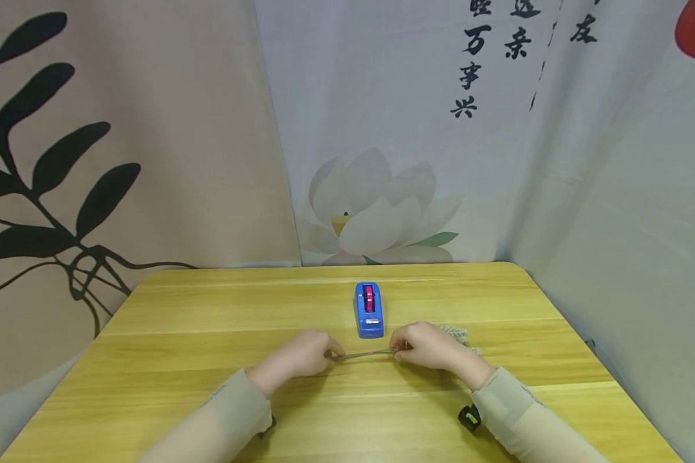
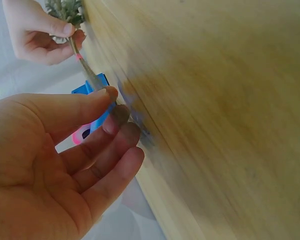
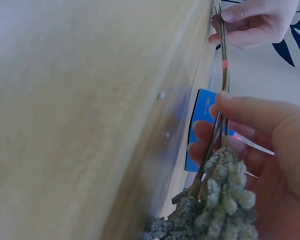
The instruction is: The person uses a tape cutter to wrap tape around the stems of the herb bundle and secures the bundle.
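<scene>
A small bunch of dried flowers (image 3: 225, 195) with pale grey-green heads and thin brown stems (image 1: 359, 355) lies level between the hands, just above the table. The left hand (image 1: 309, 352) pinches the bare stem ends between thumb and fingertips. Nearer the flower heads, the right hand (image 1: 425, 346) pinches the stems between thumb and fingers. A narrow pink band (image 3: 225, 64) goes round the stems between the two hands. Just beyond the hands stands a blue tape dispenser (image 1: 369, 310) carrying a pink roll. In the head view the right hand partly hides the flower heads (image 1: 456, 333).
The wooden table (image 1: 208, 308) spreads under both arms, and its far edge meets a printed curtain (image 1: 382, 128). A small black object with a yellow-green mark (image 1: 470, 418) shows beside the right sleeve. Tiny pale bits (image 3: 162, 95) lie on the table.
</scene>
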`<state>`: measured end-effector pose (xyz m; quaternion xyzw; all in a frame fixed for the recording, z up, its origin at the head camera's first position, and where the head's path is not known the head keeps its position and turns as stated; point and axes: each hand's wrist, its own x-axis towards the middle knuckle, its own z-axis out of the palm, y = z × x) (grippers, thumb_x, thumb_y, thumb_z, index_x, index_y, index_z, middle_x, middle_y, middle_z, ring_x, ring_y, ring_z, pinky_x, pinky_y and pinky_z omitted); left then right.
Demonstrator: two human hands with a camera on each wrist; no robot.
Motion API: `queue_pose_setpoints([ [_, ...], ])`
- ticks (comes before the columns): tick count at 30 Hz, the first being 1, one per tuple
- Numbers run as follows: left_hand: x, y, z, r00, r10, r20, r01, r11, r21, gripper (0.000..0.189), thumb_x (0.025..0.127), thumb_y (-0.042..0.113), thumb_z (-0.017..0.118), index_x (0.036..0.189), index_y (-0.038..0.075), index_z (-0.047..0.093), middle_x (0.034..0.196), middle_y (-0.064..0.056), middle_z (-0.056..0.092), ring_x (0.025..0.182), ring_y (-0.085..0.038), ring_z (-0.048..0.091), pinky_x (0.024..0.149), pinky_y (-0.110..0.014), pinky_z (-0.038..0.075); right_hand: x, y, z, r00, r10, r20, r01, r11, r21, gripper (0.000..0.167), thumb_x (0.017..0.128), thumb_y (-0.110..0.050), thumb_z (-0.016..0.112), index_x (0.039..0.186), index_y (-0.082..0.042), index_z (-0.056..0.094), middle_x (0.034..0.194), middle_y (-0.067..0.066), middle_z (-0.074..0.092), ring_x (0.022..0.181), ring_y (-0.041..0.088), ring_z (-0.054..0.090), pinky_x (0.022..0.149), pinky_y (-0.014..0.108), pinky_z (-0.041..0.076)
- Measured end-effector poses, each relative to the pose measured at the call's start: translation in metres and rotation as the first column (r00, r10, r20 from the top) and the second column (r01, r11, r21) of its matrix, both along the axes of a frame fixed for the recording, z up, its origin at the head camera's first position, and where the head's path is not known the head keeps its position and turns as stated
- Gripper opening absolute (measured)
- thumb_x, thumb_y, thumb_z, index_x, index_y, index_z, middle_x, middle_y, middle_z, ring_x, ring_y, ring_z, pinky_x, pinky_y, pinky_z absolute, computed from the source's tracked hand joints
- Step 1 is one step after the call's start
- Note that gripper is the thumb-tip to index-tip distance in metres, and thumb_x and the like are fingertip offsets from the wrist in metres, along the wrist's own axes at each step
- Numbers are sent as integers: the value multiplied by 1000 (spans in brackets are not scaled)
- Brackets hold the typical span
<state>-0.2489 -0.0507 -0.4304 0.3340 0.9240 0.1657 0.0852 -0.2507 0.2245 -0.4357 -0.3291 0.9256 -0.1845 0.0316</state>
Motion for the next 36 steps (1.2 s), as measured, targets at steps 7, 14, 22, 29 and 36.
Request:
queue_pose_setpoints([
  [7,-1,-1,0,999,26,23,-26,1000,-6,22,83,4,72,102,14,76,93,-2,71,87,-18,64,82,-38,52,-2,0,0,1000,3,6,-3,1000,-8,8,87,-14,73,94,-12,72,83,-11,66,73,2,56,70,27,51],
  [14,-2,-2,1,998,43,44,-43,999,12,22,84,3,71,102,14,76,94,-2,70,88,-20,64,82,-39,52,-3,2,1,1000,-7,14,7,1000,-22,8,89,-18,71,95,-14,73,84,-13,66,74,2,57,70,27,51],
  [22,-2,-3,3,997,56,52,-58,998,34,21,85,1,69,99,15,76,94,-3,70,86,-19,63,82,-40,51,-7,7,-1,1000,-10,-3,10,1000,-29,10,90,-22,70,96,-14,73,86,-12,67,76,2,58,72,28,52],
  [29,-3,-4,4,996,71,61,-73,996,45,19,86,1,68,99,13,76,98,-3,70,82,-16,58,82,-40,50,-7,7,1,1000,-11,-5,11,1000,-21,9,89,-20,70,95,-13,72,83,-13,65,74,2,56,70,28,50],
  [36,-3,-6,2,996,77,55,-79,996,38,19,87,2,68,100,13,76,95,-1,69,76,-14,54,77,-36,49,-7,5,3,1000,4,5,-4,1000,1,4,88,-16,71,92,-14,73,84,-13,66,75,3,58,70,28,51],
])
